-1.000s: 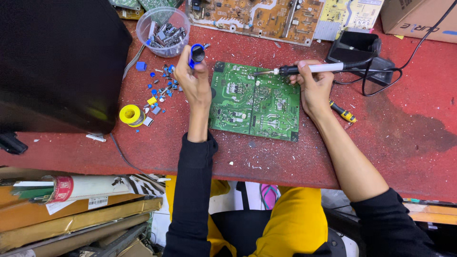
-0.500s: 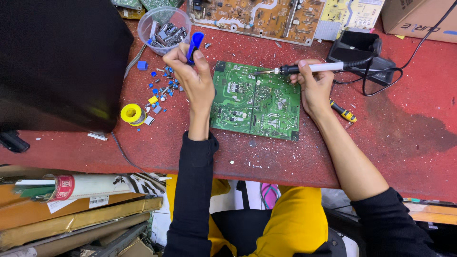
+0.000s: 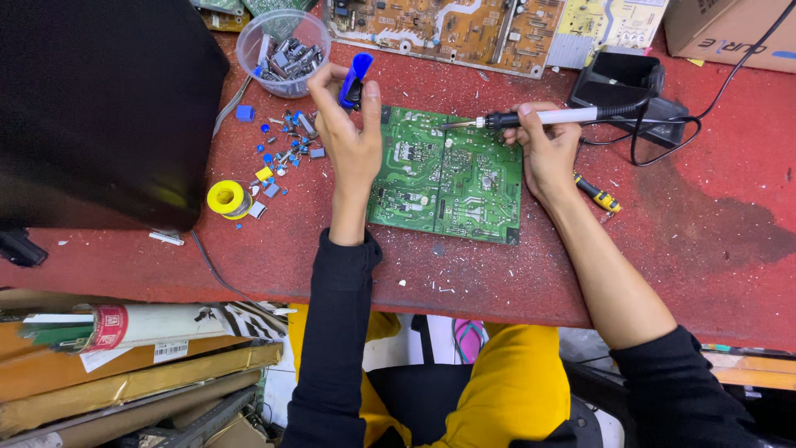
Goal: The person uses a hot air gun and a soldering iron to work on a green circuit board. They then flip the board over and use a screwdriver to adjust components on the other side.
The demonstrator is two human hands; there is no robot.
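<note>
A green circuit board [image 3: 452,178] lies flat on the red worktable [image 3: 696,241]. My left hand [image 3: 348,137] rests at the board's left edge and grips a blue-handled tool [image 3: 355,79], its handle pointing up toward the back. My right hand [image 3: 547,149] sits at the board's right edge and holds a white soldering iron [image 3: 547,117] level, its tip over the board's upper middle. The iron's black cable runs off to the right.
A clear plastic cup of parts [image 3: 282,41] stands at the back, loose blue and grey components [image 3: 282,149] and a yellow solder spool [image 3: 226,198] to the left. A black box [image 3: 91,108] fills the left. Brown circuit boards [image 3: 448,25], a black iron stand [image 3: 622,79] and a small screwdriver [image 3: 599,193] lie nearby.
My left hand has raised the blue tool slightly toward the cup and holds it more upright. The right hand and iron have stayed over the board.
</note>
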